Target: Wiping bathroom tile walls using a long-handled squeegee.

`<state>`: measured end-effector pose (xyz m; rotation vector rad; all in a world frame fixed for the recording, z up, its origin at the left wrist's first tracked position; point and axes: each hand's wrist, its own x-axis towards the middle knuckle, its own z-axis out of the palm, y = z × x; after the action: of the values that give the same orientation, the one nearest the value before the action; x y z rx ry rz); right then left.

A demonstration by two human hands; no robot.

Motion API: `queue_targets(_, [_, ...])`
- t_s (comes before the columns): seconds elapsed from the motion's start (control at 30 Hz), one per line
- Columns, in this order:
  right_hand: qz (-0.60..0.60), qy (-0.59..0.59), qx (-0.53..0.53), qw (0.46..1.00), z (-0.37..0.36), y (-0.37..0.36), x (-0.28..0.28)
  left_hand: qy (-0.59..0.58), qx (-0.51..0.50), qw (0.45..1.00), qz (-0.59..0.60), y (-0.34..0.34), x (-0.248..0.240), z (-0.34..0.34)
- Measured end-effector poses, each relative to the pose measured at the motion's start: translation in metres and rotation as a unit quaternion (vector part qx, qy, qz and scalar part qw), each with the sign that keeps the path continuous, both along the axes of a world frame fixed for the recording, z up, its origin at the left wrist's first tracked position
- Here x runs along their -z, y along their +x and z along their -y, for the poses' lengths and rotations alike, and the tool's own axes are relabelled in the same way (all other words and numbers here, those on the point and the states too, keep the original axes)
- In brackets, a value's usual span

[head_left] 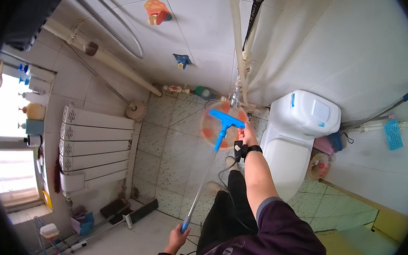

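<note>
Purple sleeve [285, 222]; left hand [176, 239] grasping squeegee [224, 121]; right hand [248, 135] at its head, grip unclear; basin [208, 134] beneath, contents unclear.

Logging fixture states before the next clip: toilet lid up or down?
Down. The smooth white toilet lid lies flat in front of the cistern, with no bowl opening showing.

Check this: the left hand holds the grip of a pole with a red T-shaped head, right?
Not quite: the T-shaped head is blue, not red, in the head view. The left hand does hold the pole's grip.
</note>
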<state>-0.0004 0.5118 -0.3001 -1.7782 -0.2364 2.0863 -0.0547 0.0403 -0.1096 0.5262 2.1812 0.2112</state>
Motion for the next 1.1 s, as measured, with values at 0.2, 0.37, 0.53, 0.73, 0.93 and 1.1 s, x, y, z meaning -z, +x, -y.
queue_targets(0.2, [-0.121, -0.076, 0.067, 0.987, -0.060, 0.049, 0.103, 0.007, 0.035, 0.998, 0.044, -0.014, 0.008, -0.047])
queue_targets(0.37, [-0.082, -0.055, 0.121, 0.988, -0.013, -0.018, 0.047, -0.030, -0.018, 0.996, 0.085, -0.014, 0.014, -0.037])
queue_targets(0.53, [-0.037, -0.083, 0.119, 0.989, -0.049, -0.013, 0.046, -0.022, -0.044, 0.992, 0.117, -0.004, 0.028, -0.071])
queue_targets(0.73, [0.014, -0.020, 0.149, 0.989, -0.054, -0.020, 0.071, -0.012, -0.045, 0.992, 0.115, 0.006, 0.029, -0.090])
queue_targets(0.93, [-0.019, 0.012, 0.102, 0.995, -0.051, -0.011, 0.062, -0.014, -0.041, 0.991, 0.124, 0.002, 0.043, -0.081])
queue_targets(1.1, [-0.034, -0.031, 0.117, 0.992, -0.063, 0.035, 0.067, 0.004, -0.011, 0.994, 0.110, 0.000, 0.047, -0.086])
